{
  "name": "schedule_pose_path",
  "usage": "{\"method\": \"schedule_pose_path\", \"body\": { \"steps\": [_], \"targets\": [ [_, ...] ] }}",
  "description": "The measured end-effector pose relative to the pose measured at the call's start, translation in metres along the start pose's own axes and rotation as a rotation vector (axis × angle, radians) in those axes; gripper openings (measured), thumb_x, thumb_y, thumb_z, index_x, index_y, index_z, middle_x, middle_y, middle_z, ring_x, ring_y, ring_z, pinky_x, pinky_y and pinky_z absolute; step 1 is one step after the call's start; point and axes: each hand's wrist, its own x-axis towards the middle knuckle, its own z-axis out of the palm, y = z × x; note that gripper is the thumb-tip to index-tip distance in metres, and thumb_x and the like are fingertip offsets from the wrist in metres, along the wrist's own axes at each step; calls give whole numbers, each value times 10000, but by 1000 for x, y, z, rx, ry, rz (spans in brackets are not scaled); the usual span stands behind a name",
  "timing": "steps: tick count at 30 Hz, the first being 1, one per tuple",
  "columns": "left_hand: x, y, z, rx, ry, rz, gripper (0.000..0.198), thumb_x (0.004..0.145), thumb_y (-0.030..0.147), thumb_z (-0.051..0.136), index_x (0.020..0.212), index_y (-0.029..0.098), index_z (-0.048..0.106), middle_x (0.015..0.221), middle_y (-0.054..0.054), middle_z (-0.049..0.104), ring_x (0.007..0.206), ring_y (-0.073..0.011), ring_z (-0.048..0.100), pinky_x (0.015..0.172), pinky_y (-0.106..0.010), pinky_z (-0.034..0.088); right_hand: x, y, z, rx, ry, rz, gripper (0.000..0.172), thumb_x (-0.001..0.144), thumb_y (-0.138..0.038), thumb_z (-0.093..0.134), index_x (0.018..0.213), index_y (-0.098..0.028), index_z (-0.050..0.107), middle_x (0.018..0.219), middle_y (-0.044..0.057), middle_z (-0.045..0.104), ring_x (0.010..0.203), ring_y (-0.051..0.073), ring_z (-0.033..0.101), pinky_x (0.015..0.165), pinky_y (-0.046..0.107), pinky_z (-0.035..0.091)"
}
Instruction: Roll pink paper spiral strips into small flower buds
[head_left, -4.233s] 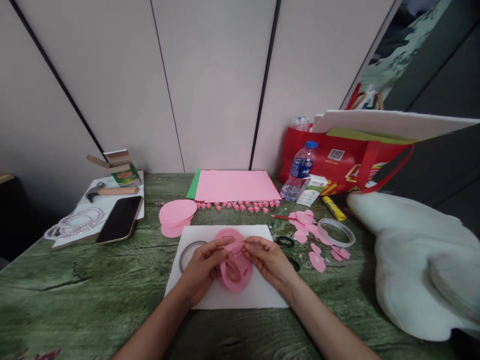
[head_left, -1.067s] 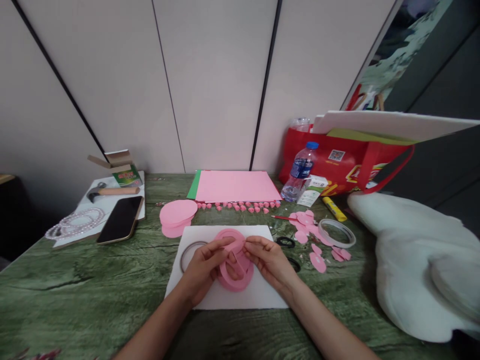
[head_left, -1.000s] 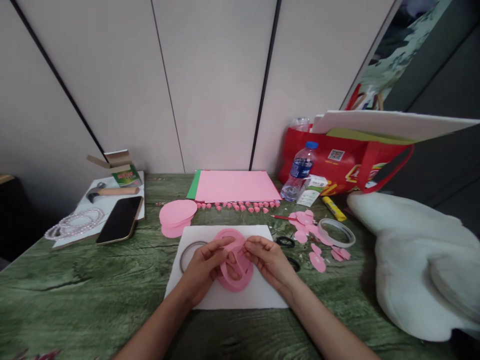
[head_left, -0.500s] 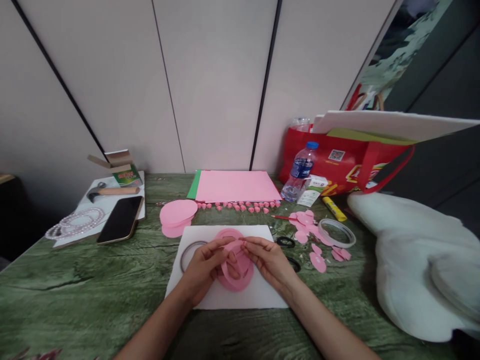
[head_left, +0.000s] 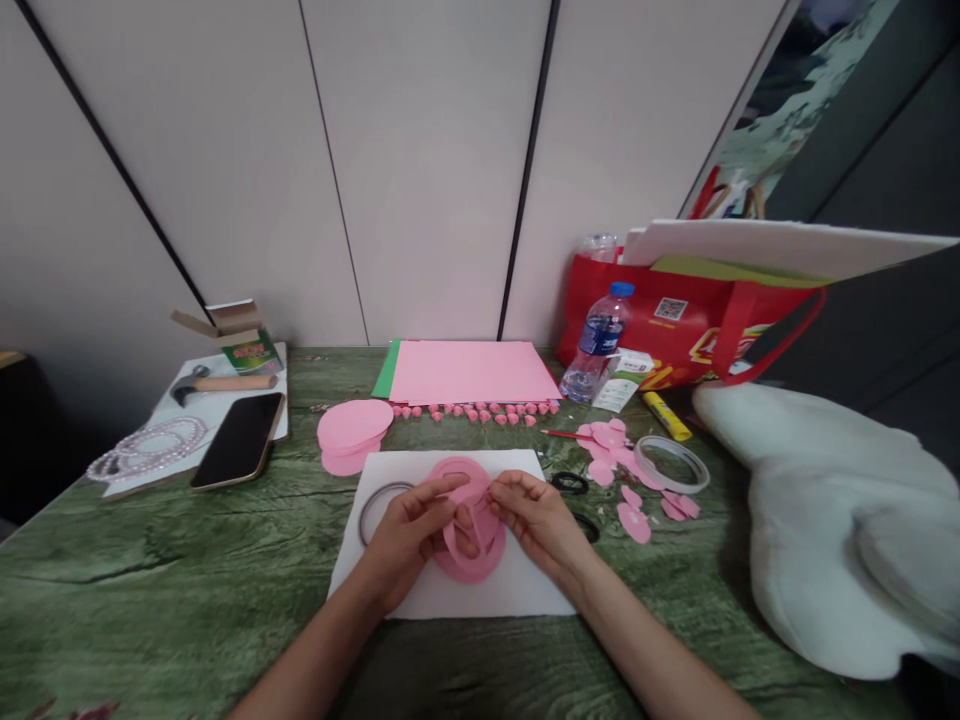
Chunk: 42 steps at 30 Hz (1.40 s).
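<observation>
On a white board (head_left: 420,600) lies a pink paper disc cut into a curling strip (head_left: 471,570). My left hand (head_left: 409,535) is closed on the paper strip from the left, with a loop of it around the fingers. From the right, my right hand (head_left: 536,515) pinches part of the same strip between thumb and fingertips. The fingers partly cover the strip's inner turns. Beside my left hand, a thin round ring (head_left: 373,508) rests on the board. Black scissor-like handles (head_left: 570,484) stick out near my right hand.
Pink paper ovals (head_left: 352,428), small rolled pink flowers (head_left: 480,410) and pink sheets (head_left: 472,370) lie behind the board. At right are paper scraps (head_left: 635,522), a tape roll (head_left: 673,463), glue stick (head_left: 667,416) and water bottle (head_left: 600,345). A phone (head_left: 240,440) and hammer (head_left: 225,384) lie left.
My right hand has shifted slightly right and down, away from my left fingertips, still pinching the strip. My left hand has hardly moved. The view has shifted slightly.
</observation>
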Motion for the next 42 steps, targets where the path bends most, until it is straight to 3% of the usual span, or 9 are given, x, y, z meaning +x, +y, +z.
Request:
{"method": "schedule_pose_path", "body": {
  "steps": [12,27,42],
  "targets": [
    [1,-1,-2,10,-1,16,324,758,177,568,1072,101,559,642,-38,637,507,-136,586,560,-269,434,2,2,0,-14,32,-6,222,507,-171,788,707,-130,699,703,43,707,638,96,632,684,187,488],
    [1,-2,-1,23,-8,9,362,759,180,566,1111,95,545,636,-47,643,530,-139,590,571,-258,426,0,2,-1,-25,-17,-11,173,524,-168,783,655,-134,675,602,2,675,563,67,604,586,149,480],
    [1,-2,-2,12,12,11,326,753,189,579,1070,113,580,642,-52,658,568,-134,589,597,-253,429,1,2,0,-47,-7,-4,205,526,-158,775,712,-125,696,654,32,696,590,92,624,634,180,494]
  ]
}}
